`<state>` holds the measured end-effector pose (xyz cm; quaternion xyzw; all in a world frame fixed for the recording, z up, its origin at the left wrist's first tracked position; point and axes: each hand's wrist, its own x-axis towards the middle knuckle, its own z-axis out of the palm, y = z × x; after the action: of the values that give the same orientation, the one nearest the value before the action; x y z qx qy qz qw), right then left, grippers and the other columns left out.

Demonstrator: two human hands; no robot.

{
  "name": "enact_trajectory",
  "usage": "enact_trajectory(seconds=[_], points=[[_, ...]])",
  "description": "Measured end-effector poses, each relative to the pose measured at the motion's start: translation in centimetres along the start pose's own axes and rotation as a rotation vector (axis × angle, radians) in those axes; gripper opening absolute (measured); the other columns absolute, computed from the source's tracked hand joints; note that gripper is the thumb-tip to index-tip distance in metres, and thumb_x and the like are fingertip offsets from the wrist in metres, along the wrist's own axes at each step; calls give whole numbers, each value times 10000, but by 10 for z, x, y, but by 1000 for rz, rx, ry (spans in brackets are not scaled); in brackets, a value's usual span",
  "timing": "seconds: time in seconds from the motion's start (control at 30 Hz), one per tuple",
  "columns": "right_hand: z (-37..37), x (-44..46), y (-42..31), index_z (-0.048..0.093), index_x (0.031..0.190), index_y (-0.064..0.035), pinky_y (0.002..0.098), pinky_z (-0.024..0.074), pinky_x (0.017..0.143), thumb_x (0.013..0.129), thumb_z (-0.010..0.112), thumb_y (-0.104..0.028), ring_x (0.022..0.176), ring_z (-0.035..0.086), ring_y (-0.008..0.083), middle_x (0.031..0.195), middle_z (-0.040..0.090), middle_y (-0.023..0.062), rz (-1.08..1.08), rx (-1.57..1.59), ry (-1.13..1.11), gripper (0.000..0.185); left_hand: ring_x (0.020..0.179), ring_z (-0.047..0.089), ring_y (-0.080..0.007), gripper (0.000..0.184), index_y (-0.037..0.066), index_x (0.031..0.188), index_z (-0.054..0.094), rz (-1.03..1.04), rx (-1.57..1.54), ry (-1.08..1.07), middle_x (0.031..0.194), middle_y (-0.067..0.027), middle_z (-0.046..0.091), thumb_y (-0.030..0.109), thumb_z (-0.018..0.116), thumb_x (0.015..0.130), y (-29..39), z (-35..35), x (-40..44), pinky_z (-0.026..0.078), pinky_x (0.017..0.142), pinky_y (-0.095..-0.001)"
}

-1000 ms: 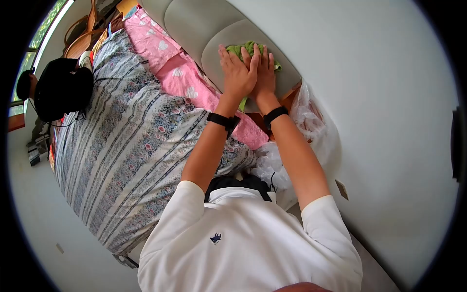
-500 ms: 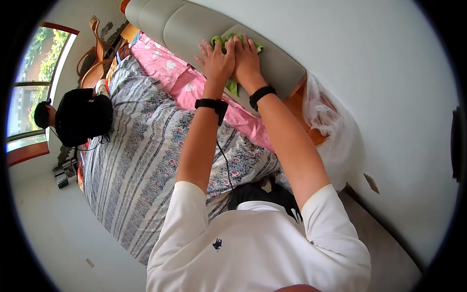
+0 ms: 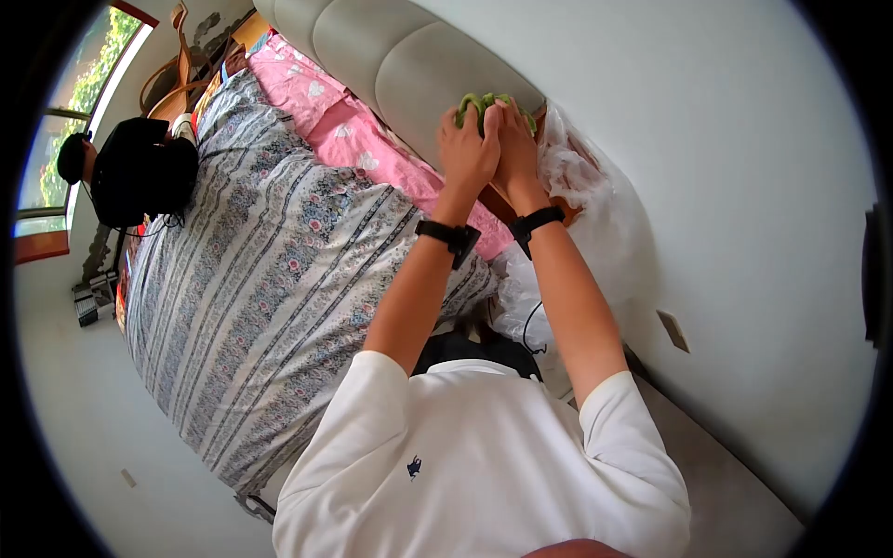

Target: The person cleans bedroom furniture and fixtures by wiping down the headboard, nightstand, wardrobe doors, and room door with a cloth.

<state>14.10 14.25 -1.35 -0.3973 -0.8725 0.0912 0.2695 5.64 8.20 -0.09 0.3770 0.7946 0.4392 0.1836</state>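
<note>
A green cloth (image 3: 480, 104) is bunched at the right end of the grey padded headboard (image 3: 423, 79). My left hand (image 3: 467, 149) and my right hand (image 3: 514, 144) are side by side and touching, both with fingers curled on the cloth. Parts of the cloth show above and between the fingers; the rest is hidden beneath them. Each wrist wears a black band. Below and left of the hands lies a pink cloth with white hearts (image 3: 344, 135).
A patterned bedspread (image 3: 270, 270) covers the bed. Clear plastic (image 3: 591, 195) hangs by the headboard's right end, beside the wall. A person in black (image 3: 144, 172) is at the bed's far left side, near a wooden chair (image 3: 172, 102) and a window.
Both hands have moved with the green cloth to the right end of the headboard. Their fingers, spread before, are now curled round it. The camera view has shifted.
</note>
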Motion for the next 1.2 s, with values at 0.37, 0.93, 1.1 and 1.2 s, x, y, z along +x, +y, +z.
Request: enact_trajectory(seconds=[0.37,0.93,1.1,1.2], points=[[45,47,-1,363,1392,-35,622,256,1114,840,532,-85,1382,337,457,1387,491,183,-207,14,-95,580,1205,539,-238,709,113,1570,118,-127,-871,-37,1342,-193,527,244,537,1013,-54,-14,-12,472,973,-356],[146,187,-17,268,1468,-139,634,114,1150,910,575,-280,1463,122,462,1573,210,143,-192,-36,-207,653,1440,269,-394,730,-82,1509,171,44,-413,91,1529,-298,284,448,329,1035,-68,-24,164,226,1176,-390],[175,230,-14,259,1457,-106,648,105,1148,874,633,-263,1455,127,485,1567,211,172,-254,-25,-164,710,1482,172,-373,767,-44,1535,121,130,-365,113,1589,-243,191,495,320,1026,-86,-27,212,153,1201,-383],[193,253,-10,132,1534,-123,604,123,1151,883,612,-294,1464,150,400,1590,195,126,-195,-64,-236,827,1471,175,-406,703,22,1544,128,136,-292,97,1602,-218,164,392,414,1019,-109,-18,240,147,1204,-448]])
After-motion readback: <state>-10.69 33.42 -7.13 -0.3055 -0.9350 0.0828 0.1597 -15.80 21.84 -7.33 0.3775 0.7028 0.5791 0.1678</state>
